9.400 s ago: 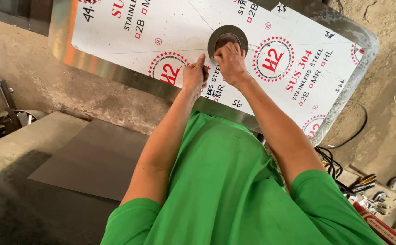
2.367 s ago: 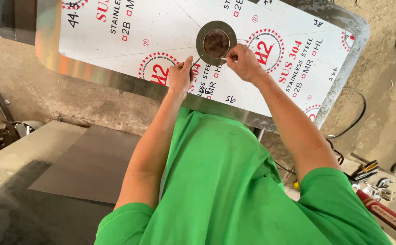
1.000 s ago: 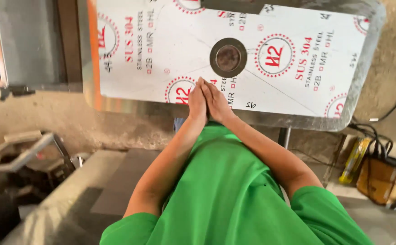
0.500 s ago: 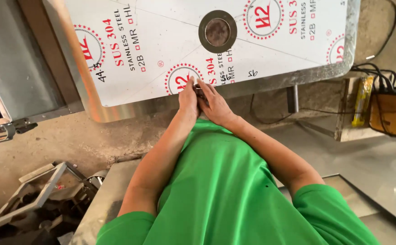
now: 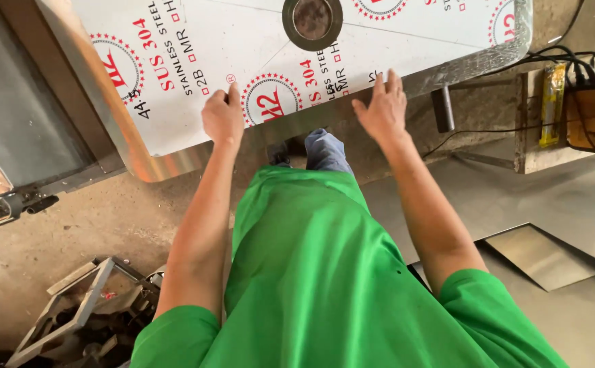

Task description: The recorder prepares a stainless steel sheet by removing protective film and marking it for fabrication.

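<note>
Steel sheet with white protective film and red round stamps lies flat, filling the top of the view; its near edge is bare metal and runs diagonally, with a rounded corner at lower left. Round metal disc sits on the sheet, well back from that edge. Left hand is flat on the sheet just inside the near edge, fingers curled loosely, grip closed on nothing. Right hand is palm down at the edge itself, fingers spread, grip wide open and holding nothing. Both hands are apart, the disc between and beyond them. Below the edge: open concrete floor, loose sheet offcuts at right, metal frame scrap lower left. Cables and a yellow-orange box off the far right corner
</note>
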